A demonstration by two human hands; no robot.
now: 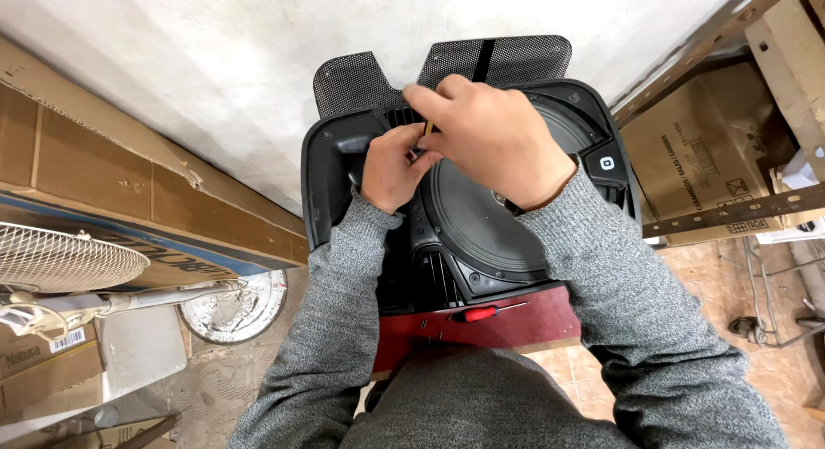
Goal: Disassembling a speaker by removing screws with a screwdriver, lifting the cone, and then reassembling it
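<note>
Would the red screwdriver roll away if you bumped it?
Probably a little. The red screwdriver has a round handle and thin shaft, so it could roll. It lies flat on the dark red board, near its edge, so it might drop off. It looks stiff.

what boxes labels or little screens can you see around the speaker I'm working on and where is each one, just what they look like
Long brown cardboard box: left, against the wall, blue stripe along its side.
Brown cardboard carton: right, inside the metal rack, dark printing.
Small tan cardboard box: lower left, white barcode sticker.
Small square white-symbol badge: black speaker housing's right edge, near the right hand.
No lit screens visible.
</note>
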